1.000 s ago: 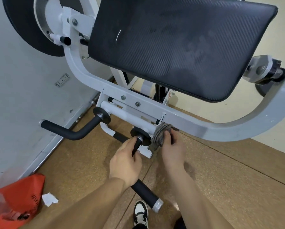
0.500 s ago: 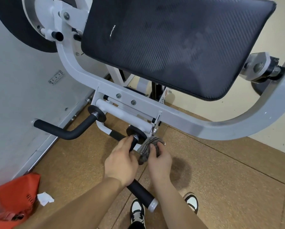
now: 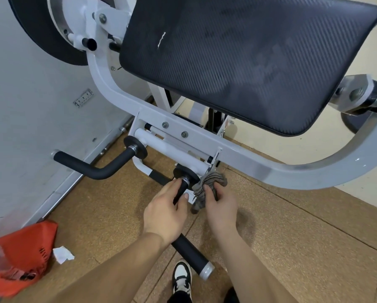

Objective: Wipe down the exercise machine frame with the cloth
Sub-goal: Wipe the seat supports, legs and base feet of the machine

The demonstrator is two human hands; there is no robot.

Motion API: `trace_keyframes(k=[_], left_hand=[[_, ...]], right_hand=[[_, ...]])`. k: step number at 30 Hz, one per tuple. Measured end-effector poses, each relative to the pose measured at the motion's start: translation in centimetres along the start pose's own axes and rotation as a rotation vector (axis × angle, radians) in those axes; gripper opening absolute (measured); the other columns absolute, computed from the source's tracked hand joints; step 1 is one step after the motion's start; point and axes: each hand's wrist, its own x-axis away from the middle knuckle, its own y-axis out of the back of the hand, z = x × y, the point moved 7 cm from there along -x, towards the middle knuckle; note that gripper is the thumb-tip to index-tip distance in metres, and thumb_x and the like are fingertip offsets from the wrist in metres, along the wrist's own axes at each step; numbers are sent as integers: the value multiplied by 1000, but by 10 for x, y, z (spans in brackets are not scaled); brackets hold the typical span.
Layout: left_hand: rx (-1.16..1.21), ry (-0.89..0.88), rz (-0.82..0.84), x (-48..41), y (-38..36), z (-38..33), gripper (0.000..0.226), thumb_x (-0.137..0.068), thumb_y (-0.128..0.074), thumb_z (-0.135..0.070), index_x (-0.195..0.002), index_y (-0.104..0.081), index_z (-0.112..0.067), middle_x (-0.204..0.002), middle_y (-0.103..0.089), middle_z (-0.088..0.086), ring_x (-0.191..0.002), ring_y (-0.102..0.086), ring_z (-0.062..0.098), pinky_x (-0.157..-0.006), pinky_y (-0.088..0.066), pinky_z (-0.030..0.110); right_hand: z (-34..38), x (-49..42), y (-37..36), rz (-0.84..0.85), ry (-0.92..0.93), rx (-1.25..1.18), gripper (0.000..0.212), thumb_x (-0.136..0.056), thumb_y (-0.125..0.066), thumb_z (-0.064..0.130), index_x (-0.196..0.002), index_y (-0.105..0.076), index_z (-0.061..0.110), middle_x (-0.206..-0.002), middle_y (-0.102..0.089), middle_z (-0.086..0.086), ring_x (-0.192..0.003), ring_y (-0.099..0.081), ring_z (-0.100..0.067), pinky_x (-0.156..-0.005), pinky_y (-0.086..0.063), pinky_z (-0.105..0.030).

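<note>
At the bottom centre of the frame a black-and-white shoe [image 3: 181, 277] stands on the speckled cork floor [image 3: 303, 237]. Just above it is the silver end cap of a handle [image 3: 191, 254] sleeved in matte black foam. The left hand [image 3: 164, 212] has its fingers and thumb curled round this handle close to its black collar disc, probably to keep the pivoting bar from swinging while the other hand works.

Just right of it, the right hand [image 3: 221, 208] bunches the cloth [image 3: 209, 182], a soft grey rag with darker stripes. The fingers are curled into its folds, and a loose tail hangs down towards the floor. The wad is pushed up at the small metal bracket where the handle assembly meets the frame [image 3: 270, 169]. Whether it actually touches the bracket or sits just under it is hard to tell from this angle. Bunching it that way looks suited to getting into a tight corner.

The frame is a glossy white tube sweeping in a broad curve from the upper left to the right edge, with two bolts on its flat plate. At lower left a crumpled red bag [image 3: 21, 252] lies against the wall. Beyond the frame, the wide black pad [image 3: 248, 62] has a fine ribbed weave and rounded corners. A black disc [image 3: 36, 40] sits at the upper left.
</note>
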Motion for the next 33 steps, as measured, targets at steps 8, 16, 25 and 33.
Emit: trace_keyframes(k=[8, 16, 25, 33], left_hand=[[4, -11, -4, 1, 0, 0, 48, -102, -51, -39, -150, -46, -39, -151, -47, -24, -139, -45, 5, -111, -42, 29], [-9, 18, -5, 4, 5, -5, 52, -101, -53, -29, -152, -44, -36, -156, -43, -22, -143, -40, 4, -112, -28, 18], [378, 95, 211, 8, 29, -18, 62, -99, -63, -29, -157, -38, -28, -159, -38, -13, -146, -34, 5, -121, -26, 27], [734, -16, 127, 15, 117, -17, 57, -93, -71, -9, -143, -57, -33, -125, -70, -15, -118, -65, 4, -101, -54, 29]], right_hand=[[24, -16, -8, -28, 26, -116, 55, -103, -58, 40, -152, -51, 15, -154, -51, 4, -144, -43, -13, -112, -30, -20], [-6, 5, -12, 67, 22, -24, 19, -99, -59, 35, -100, -75, 26, -94, -76, 9, -91, -71, -13, -86, -58, -42], [87, 36, 38, 206, 110, 20, 17, -94, -74, 40, -106, -77, 29, -102, -77, 10, -99, -71, -7, -85, -56, -23], [163, 72, -29, 456, -34, -73, 21, -92, -76, 40, -108, -81, 29, -105, -79, 4, -104, -74, -15, -97, -58, -41]])
